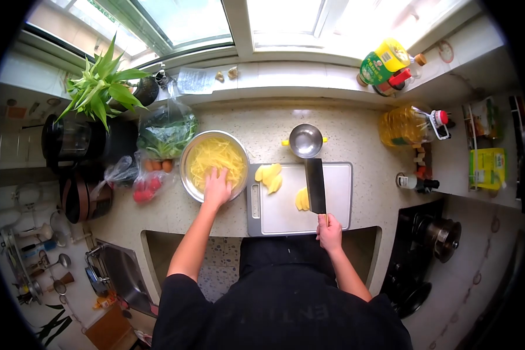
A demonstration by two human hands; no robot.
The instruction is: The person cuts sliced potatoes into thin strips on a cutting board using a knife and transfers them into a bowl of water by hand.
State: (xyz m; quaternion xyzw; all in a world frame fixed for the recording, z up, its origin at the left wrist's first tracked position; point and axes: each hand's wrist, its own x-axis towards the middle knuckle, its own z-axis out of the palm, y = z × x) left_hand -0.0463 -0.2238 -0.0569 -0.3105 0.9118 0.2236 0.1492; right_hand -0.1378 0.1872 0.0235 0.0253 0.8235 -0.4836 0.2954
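My left hand reaches into a metal bowl of thin yellow potato shreds. Its fingers are extended and a little apart on the shreds, with the tips partly hidden. My right hand is closed round the handle of a cleaver, whose dark broad blade points away from me over the cutting board. Just left of the blade are a few potato slices. A second pile of slices rests at the board's upper left, near the bowl.
Behind the board stands a small metal bowl with yellow handles. Bagged greens, eggs and bagged red items lie left of the large bowl. An oil jug and a dark bottle are right; a stove is lower right.
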